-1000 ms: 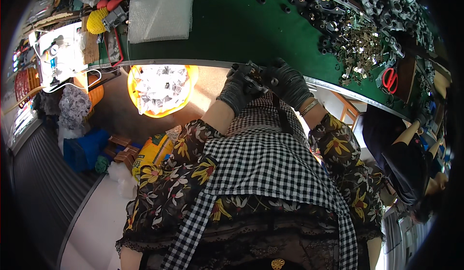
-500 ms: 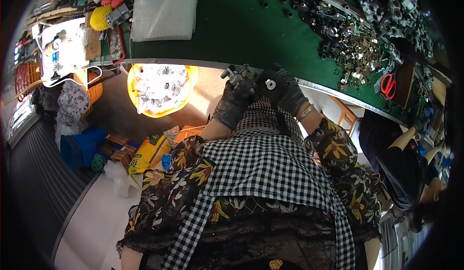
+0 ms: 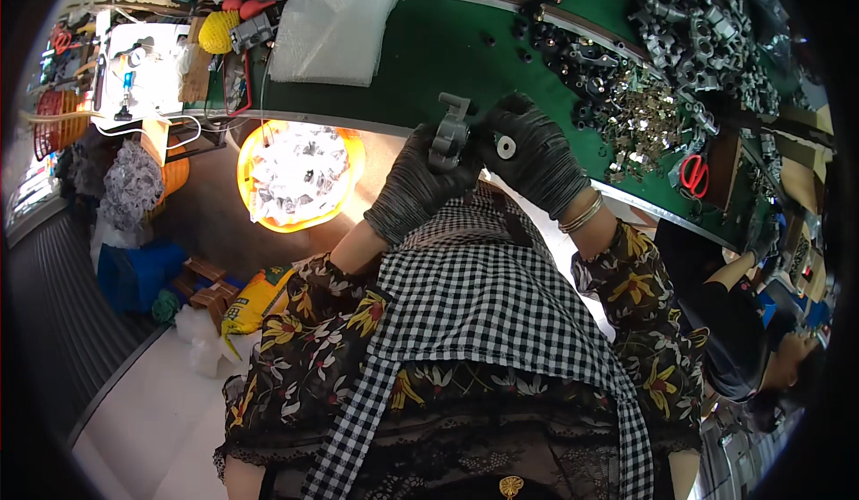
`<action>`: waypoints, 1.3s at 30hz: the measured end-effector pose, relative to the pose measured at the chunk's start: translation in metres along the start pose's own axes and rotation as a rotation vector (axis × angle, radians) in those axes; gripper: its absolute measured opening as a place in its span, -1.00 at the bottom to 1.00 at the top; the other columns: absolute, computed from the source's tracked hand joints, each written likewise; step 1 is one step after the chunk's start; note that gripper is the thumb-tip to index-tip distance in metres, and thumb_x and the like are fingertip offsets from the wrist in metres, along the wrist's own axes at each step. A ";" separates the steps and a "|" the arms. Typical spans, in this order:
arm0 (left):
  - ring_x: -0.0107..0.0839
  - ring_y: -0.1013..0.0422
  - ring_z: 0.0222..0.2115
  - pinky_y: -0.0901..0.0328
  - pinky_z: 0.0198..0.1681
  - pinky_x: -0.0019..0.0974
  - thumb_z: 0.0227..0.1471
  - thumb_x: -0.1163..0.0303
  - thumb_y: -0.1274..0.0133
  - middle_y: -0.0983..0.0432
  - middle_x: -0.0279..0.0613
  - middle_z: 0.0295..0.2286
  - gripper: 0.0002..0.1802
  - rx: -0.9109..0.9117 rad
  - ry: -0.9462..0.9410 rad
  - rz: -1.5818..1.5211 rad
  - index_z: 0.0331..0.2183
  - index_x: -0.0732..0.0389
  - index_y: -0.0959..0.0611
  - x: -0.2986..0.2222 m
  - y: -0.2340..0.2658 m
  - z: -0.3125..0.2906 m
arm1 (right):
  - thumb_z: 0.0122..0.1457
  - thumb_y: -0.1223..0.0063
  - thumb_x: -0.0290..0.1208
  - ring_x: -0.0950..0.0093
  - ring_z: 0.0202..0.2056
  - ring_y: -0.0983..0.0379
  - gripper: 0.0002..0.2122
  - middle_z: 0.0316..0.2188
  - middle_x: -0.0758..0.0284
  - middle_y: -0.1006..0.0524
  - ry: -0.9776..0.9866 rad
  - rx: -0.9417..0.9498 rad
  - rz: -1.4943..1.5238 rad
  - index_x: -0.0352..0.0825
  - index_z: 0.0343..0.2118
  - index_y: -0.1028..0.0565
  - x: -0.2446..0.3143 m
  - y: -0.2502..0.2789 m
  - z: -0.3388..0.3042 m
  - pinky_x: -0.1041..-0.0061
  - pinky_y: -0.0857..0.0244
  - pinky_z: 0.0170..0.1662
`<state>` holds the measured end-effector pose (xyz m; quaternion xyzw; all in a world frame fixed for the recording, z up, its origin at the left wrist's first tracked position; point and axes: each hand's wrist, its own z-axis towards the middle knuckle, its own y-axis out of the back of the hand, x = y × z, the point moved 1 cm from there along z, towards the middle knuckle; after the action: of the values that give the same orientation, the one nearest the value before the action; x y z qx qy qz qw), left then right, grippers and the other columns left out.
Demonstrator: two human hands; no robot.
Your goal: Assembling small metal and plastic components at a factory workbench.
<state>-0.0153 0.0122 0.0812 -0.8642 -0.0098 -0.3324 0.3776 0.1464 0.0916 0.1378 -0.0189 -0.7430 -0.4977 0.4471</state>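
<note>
In black gloves, both my hands are close together at the near edge of the green worktable [image 3: 429, 57]. My left hand [image 3: 410, 187] is closed around a grey metal casting [image 3: 452, 129], whose bracket-like upper end sticks up above the fingers. My right hand [image 3: 540, 160] is closed beside it, near the casting's right side. Between its fingers shows a pale round disc with a dark centre hole [image 3: 506, 148]; whether it is a loose ring or the end of a tool, I cannot tell.
Brassy clips [image 3: 640, 122], small black parts [image 3: 586, 57] and grey castings [image 3: 707, 26] lie heaped on the right. Red-handled scissors [image 3: 694, 176] are nearer. White packing sheets [image 3: 335, 30] lie back left. An orange tub [image 3: 246, 178] of clear bags stands below. A co-worker [image 3: 756, 321] works at right.
The casting has been turned more upright and raised in my left hand. My right hand still holds the disc, slightly further right. The whole view has shifted a little.
</note>
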 end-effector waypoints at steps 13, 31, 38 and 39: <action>-0.46 -0.30 -0.09 -0.42 -0.20 -0.50 0.10 0.32 -0.07 -0.27 -0.10 -0.06 -0.49 -0.246 -0.071 0.479 0.00 0.27 -0.26 0.001 -0.014 0.027 | -0.07 -0.21 -0.33 0.22 -0.42 -0.51 -0.78 -0.46 0.13 -0.54 -0.338 0.138 0.040 -0.38 -0.43 -0.55 -0.009 0.014 0.011 0.37 -0.40 -0.28; -0.46 -0.39 -0.14 -0.31 0.02 -0.32 -0.10 0.27 -0.29 -0.44 -0.26 -0.15 -0.35 0.132 -0.415 1.931 0.00 0.16 -0.35 -0.006 -0.023 0.030 | 0.00 -0.18 -0.22 0.18 -0.37 -0.55 -0.65 -0.45 0.03 -0.56 -0.285 0.014 0.391 -0.45 -0.29 -0.52 -0.032 0.024 -0.009 0.36 -0.41 -0.26; -0.47 -0.41 -0.18 -0.37 -0.08 -0.36 -0.14 0.31 -0.32 -0.46 -0.21 -0.18 -0.35 0.104 -0.542 2.006 -0.03 0.19 -0.38 0.019 -0.043 0.032 | 0.02 -0.15 -0.10 0.18 -0.38 -0.53 -0.59 -0.46 0.05 -0.56 -0.249 -0.044 0.173 -0.43 -0.30 -0.52 -0.027 0.036 -0.008 0.37 -0.41 -0.26; -0.46 -0.41 -0.18 -0.37 -0.08 -0.36 -0.14 0.31 -0.32 -0.46 -0.21 -0.18 -0.36 0.090 -0.542 2.013 -0.04 0.20 -0.39 0.022 -0.044 0.032 | 0.03 -0.14 -0.10 0.18 -0.39 -0.53 -0.60 -0.46 0.06 -0.56 -0.244 -0.023 0.246 -0.42 -0.30 -0.53 -0.030 0.037 -0.007 0.38 -0.41 -0.25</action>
<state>0.0078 0.0595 0.1067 -0.5038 0.6183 0.3417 0.4972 0.1870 0.1176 0.1450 -0.1751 -0.7780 -0.4418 0.4110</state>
